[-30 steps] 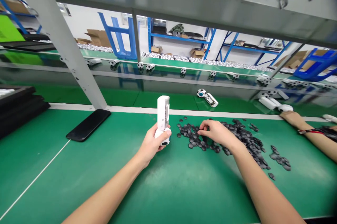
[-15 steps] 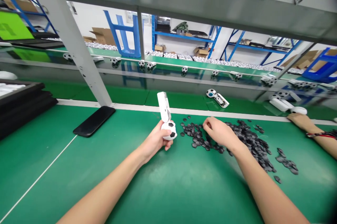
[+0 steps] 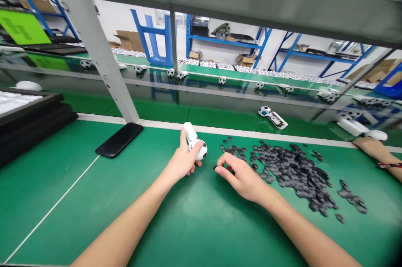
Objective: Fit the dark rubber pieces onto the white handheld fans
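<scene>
My left hand (image 3: 184, 156) is closed around a white device with a football-patterned round head (image 3: 201, 150) and a white handle that tilts up and away. My right hand (image 3: 240, 175) pinches a small black piece (image 3: 215, 168) between thumb and forefinger, a short way right of the ball head. To the right of that hand spreads a pile of loose black pentagon pieces (image 3: 292, 168) on the green table (image 3: 188, 225). A smaller cluster of the same pieces (image 3: 353, 198) lies farther right.
A black phone (image 3: 119, 140) lies left, near a grey post (image 3: 103, 57). Stacked black trays (image 3: 37, 120) stand far left. Beyond the table's white edge, an opened football device (image 3: 272, 117) sits on the green belt. Another person's hand (image 3: 370, 147) rests at right by white devices.
My right hand has left the black pile and moved left towards the device, carrying a black piece. My left hand has turned the device, and its handle is now lower.
</scene>
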Motion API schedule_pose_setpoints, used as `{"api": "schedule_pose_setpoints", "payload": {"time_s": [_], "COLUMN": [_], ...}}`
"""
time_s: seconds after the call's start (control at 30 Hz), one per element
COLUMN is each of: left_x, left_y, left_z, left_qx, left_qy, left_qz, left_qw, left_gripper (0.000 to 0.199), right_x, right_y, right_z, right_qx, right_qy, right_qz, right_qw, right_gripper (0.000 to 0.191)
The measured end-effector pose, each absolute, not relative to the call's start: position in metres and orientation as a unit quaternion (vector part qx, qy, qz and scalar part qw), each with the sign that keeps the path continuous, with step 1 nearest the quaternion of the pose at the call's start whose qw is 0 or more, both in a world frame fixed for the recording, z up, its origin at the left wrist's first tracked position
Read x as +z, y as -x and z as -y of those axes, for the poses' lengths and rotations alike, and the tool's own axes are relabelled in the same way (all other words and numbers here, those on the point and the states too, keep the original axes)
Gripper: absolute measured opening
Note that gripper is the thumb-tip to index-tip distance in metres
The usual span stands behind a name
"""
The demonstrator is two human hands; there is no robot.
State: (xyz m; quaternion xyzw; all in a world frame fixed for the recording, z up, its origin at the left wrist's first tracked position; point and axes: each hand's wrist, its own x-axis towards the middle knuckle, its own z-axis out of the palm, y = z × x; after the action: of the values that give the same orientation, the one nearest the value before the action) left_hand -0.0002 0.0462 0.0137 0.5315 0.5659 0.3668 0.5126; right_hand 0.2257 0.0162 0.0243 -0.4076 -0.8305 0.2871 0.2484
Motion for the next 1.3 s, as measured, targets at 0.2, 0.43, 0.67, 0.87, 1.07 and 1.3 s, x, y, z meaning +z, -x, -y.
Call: {"api": "schedule_pose_setpoints", "payload": {"time_s": [0.2, 0.43, 0.67, 0.87, 1.07, 1.3], "left_x": [0.028, 0.018, 0.033, 0.037, 0.034, 0.032], "left_y": [0.02, 0.041, 0.001, -0.02, -0.018, -0.021], "left_z": [-0.038, -0.059, -0.042, -0.013, -0.015, -0.018], "left_qx": [0.118, 0.21, 0.555, 0.555, 0.501, 0.439], "left_qy": [-0.74, -0.866, -0.626, -0.595, -0.662, -0.696], "left_qz": [-0.642, -0.442, -0.416, -0.36, -0.354, -0.335], "left_qw": [0.159, 0.104, 0.357, 0.457, 0.432, 0.46], "left_gripper": [0.079, 0.071, 0.055, 0.067, 0.057, 0.098], "right_x": [0.022, 0.024, 0.037, 0.039, 0.038, 0.036], "right_y": [-0.23, -0.23, -0.232, -0.223, -0.212, -0.212], "right_z": [-0.02, -0.02, -0.011, 0.003, 0.013, 0.008], "right_qx": [0.275, 0.26, 0.276, 0.307, 0.346, 0.322], "right_qy": [0.396, 0.396, 0.402, 0.35, 0.388, 0.412], "right_qz": [0.85, 0.859, 0.843, 0.81, 0.735, 0.685], "right_qw": [0.211, 0.196, 0.226, 0.356, 0.436, 0.506], "right_gripper": [0.01, 0.011, 0.01, 0.019, 0.017, 0.027]}}
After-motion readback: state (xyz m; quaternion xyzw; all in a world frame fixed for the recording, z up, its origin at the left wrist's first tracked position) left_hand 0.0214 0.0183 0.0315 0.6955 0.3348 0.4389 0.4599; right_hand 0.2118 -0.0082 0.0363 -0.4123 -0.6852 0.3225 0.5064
